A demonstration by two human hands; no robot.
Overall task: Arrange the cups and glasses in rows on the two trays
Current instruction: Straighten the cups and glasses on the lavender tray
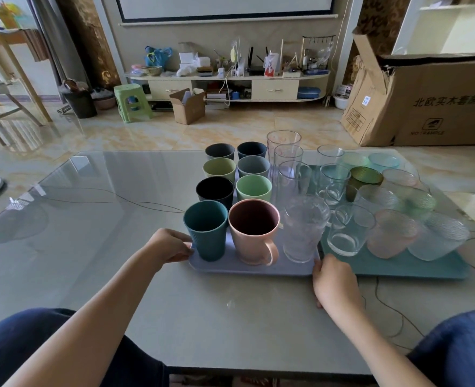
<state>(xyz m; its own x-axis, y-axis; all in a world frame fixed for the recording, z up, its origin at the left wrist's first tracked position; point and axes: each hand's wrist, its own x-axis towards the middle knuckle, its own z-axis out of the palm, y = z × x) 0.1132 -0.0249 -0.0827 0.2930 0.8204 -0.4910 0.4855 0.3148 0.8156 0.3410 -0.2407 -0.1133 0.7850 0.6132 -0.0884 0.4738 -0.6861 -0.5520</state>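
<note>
A lavender tray (230,267) on the glass table carries two rows of coloured cups and a row of tall clear glasses. Nearest me stand a teal cup (207,231), a pink mug (254,233) and a textured glass (303,229). My left hand (172,245) grips the tray's near left corner beside the teal cup. My right hand (332,277) holds its near right corner. A teal tray (415,268) touches it on the right, bearing rows of clear, green and pink glasses, among them a dark green glass (363,181).
The glass-topped table (119,219) stretches bare to the left and toward me. A thin wire (392,308) trails over its right part. Beyond it are the tiled floor, a large cardboard box (426,101) at the right and a green stool (131,103).
</note>
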